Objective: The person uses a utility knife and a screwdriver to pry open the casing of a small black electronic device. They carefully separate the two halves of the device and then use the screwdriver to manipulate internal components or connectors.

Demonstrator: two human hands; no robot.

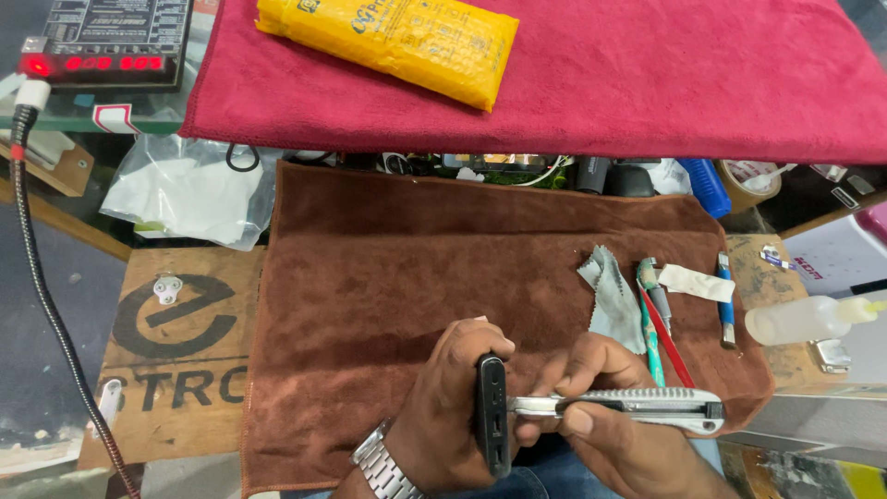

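My left hand (443, 407), with a metal watch (383, 467) on its wrist, holds a black phone (492, 416) on edge, ports facing me. My right hand (610, 416) grips a silver utility knife (637, 404) and its blade tip touches the phone's edge. Both hands hover over the near edge of a brown towel (397, 277) spread on the bench.
On the towel's right lie a grey cloth (614, 300), a toothbrush (650, 319), a red tool (667, 337) and a blue-handled tool (726, 305). A clear squeeze bottle (804, 319) lies at far right. A yellow padded mailer (397, 42) rests on a red towel (647, 83) behind. A plastic bag (189, 189) lies left.
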